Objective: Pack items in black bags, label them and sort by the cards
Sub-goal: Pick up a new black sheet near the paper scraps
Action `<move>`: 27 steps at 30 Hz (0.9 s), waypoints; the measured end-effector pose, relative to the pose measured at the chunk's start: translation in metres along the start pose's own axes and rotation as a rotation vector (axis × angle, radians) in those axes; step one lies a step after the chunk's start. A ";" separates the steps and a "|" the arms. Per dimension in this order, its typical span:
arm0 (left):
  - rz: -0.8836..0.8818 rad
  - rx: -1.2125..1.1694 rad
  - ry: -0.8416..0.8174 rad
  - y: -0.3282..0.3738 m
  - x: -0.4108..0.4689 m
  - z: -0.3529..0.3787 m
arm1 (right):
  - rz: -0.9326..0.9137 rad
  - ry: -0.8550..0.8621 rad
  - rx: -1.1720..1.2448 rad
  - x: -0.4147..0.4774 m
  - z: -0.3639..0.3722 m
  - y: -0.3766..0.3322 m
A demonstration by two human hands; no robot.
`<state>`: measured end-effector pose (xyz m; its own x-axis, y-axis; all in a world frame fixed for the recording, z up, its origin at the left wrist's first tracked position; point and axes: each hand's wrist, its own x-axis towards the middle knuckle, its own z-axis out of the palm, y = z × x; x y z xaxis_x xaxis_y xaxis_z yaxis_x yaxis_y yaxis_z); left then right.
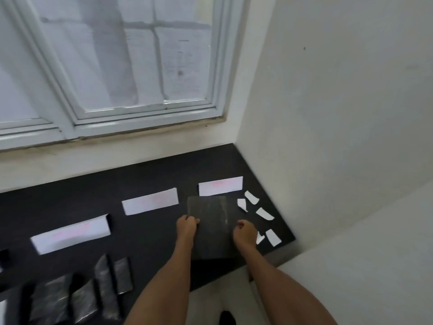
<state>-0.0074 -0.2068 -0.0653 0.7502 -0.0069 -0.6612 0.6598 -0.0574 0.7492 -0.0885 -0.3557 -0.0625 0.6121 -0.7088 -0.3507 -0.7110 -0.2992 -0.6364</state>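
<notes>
A dark bench (145,233) runs under a window into a white corner, and near its right end a flat black bag (214,228) lies just in front of the rightmost of three white cards (220,186), the others (150,201) (70,233) stepping away leftward. At the bench's near left sits a cluster of packed shiny bags (77,296). The left hand (186,225) grips the bag's left edge with curled fingers and the right hand (244,232) grips its right edge, beside small scattered white paper labels (264,213).

Both bare forearms extended forward; left hand (187,225), right hand (244,232) knuckles-up, fingers curled in pinch.
</notes>
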 end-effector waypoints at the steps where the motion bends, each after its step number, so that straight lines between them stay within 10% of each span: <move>1: -0.002 0.004 -0.012 -0.001 0.004 0.020 | 0.025 0.013 -0.029 0.017 -0.014 0.013; 13: -0.053 0.034 0.035 -0.006 0.030 0.105 | 0.338 -0.054 -0.017 0.096 -0.046 0.077; 27: -0.102 -0.144 0.123 0.011 0.024 0.087 | 0.105 0.028 0.482 0.082 -0.040 -0.022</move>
<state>0.0144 -0.2946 -0.0761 0.6730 0.1142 -0.7307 0.7253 0.0917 0.6823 -0.0365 -0.4330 -0.0504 0.5316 -0.7380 -0.4156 -0.5231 0.0998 -0.8464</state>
